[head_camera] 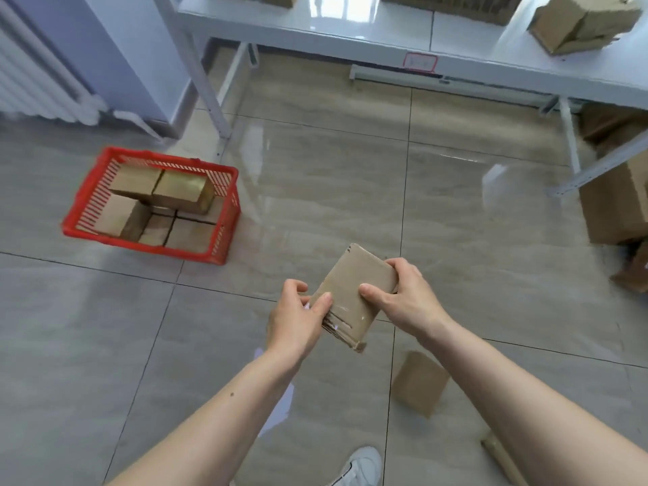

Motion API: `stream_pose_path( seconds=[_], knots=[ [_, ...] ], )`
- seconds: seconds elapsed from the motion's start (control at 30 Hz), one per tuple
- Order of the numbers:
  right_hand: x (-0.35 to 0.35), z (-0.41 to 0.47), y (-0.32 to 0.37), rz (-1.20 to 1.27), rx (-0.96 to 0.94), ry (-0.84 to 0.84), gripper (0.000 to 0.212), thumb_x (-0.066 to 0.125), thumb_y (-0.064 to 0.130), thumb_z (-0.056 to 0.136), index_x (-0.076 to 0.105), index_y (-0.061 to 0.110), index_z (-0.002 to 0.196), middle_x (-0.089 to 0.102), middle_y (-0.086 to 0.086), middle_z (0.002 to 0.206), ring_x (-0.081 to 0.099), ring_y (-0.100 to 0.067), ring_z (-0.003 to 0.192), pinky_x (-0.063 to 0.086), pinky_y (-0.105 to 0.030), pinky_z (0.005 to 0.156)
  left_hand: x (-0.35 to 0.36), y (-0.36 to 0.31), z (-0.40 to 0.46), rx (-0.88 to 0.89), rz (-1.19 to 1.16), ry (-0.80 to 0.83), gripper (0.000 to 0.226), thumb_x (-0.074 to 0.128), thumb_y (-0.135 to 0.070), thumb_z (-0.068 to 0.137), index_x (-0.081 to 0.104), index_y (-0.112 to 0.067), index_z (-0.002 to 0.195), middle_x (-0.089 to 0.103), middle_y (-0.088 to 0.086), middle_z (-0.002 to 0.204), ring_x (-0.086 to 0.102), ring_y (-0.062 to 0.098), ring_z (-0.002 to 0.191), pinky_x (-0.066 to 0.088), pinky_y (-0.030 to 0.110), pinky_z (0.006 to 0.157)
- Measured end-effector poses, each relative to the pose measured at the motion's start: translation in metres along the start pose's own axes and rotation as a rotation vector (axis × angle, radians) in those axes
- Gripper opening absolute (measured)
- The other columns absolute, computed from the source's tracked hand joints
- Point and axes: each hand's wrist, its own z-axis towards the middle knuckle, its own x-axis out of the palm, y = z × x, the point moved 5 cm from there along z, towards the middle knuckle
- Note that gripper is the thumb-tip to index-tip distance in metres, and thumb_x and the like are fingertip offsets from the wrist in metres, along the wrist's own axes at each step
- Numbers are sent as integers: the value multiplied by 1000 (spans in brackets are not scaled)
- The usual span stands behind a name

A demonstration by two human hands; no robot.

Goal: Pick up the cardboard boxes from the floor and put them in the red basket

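Note:
I hold a small brown cardboard box (352, 294) above the floor at the middle of the view. My left hand (298, 317) grips its near left corner, thumb on top. My right hand (403, 296) grips its right side. The red basket (224, 219) stands on the floor to the left and farther away, with several cardboard boxes (164, 187) inside, some stacked on others. Another small cardboard box (419, 382) lies on the tiles under my right forearm. A further box edge (498, 454) shows at the bottom right.
A white metal shelf unit (315, 22) runs along the back with boxes (582, 22) on it; its leg (210, 96) stands near the basket. Larger cartons (613, 205) sit at the right under the shelf. A white radiator (31, 75) is far left. My shoe (361, 466) shows below.

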Motion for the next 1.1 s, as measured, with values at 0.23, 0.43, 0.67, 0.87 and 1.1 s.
stream_pose_path(
  seconds=[0.23,0.43,0.67,0.87,1.1],
  knots=[
    [109,2,108,27,-69,10,43,69,34,86,54,23,126,49,3,118,50,-12,99,38,-24,85,-142,37,31,36,-11,-115,42,64,-50,83,59,-26,117,62,-9,108,64,20,103,55,48,90],
    [201,11,190,64,-86,27,43,68,34,86,54,26,125,53,0,119,53,-14,102,41,-25,86,-258,61,61,58,0,-164,43,65,-49,85,59,-27,121,63,-6,112,64,23,99,53,47,92],
    [293,39,264,125,-75,55,41,72,36,82,51,29,117,61,5,112,62,-20,97,46,-23,67,-363,82,110,28,-35,-214,45,64,-49,86,57,-26,125,66,-7,106,65,23,97,54,47,89],
    [335,84,316,84,-120,106,50,71,50,70,54,36,115,51,-1,121,62,-23,105,56,-45,91,-412,84,161,16,-68,-257,30,63,-47,88,60,-34,115,67,-6,107,66,20,95,56,46,87],
    [366,157,352,112,-15,226,48,71,36,84,47,33,126,60,-3,118,63,-22,105,58,-34,78,-441,70,235,-30,-102,-259,27,63,-47,88,60,-37,113,67,-4,108,65,20,96,57,49,85]
  ],
)
